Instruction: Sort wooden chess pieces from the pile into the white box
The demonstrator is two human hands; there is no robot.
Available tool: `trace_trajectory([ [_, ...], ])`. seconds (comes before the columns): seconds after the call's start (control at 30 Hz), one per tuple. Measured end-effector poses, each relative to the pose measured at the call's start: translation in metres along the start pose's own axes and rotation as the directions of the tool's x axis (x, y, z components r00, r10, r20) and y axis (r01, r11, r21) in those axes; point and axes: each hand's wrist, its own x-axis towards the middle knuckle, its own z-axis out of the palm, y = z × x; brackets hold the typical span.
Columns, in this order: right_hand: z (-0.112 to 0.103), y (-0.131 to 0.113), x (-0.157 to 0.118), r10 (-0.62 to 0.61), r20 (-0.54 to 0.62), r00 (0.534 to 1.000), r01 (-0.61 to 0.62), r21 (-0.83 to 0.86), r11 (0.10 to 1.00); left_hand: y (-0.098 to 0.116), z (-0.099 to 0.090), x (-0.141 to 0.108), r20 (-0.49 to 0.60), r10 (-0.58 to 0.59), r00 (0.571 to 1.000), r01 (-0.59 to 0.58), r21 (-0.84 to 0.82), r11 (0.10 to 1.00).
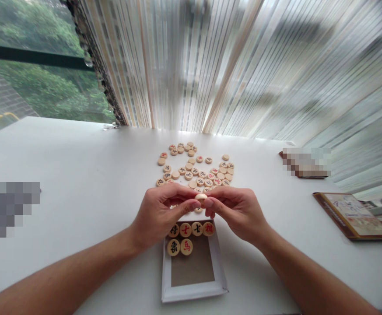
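Note:
Between the fingertips of both hands is one round wooden Chinese chess piece, held above the table with its face not readable. My left hand pinches it from the left, and my right hand from the right. Below them lies a white cardboard box tray with a brown bottom. Several chess pieces lie face up in its upper part, among them a black-marked piece and a red-marked piece in the lower row. My left hand partly covers the upper left piece.
Many loose chess pieces, some face up and some blank side up, are scattered beyond my hands on the white table. A brown-edged box lies at the right, with another flat brown item behind it. A string curtain hangs along the far edge.

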Motion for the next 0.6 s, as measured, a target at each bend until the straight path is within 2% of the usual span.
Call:
trace_trajectory([
  [0.2, 0.0006, -0.0022, 0.0013, 0.103, 0.037, 0.994, -0.105, 0.079, 0.991, -0.002, 0.0016, -0.0006, -0.005, -0.085, 0.996, 0.085, -0.082, 0.993],
  [0.43, -0.0018, -0.001, 0.0029, 0.188, 0.09, 0.978, -0.201, 0.173, 0.964, 0.0038, 0.0048, -0.0004, 0.081, -0.061, 0.995, 0.068, -0.095, 0.993],
  [0.6, 0.0016, -0.0015, 0.002, 0.263, 0.114, 0.958, -0.284, 0.247, 0.927, 0.0053, 0.0053, -0.0005, 0.089, -0.038, 0.995, 0.041, -0.03, 0.999],
])
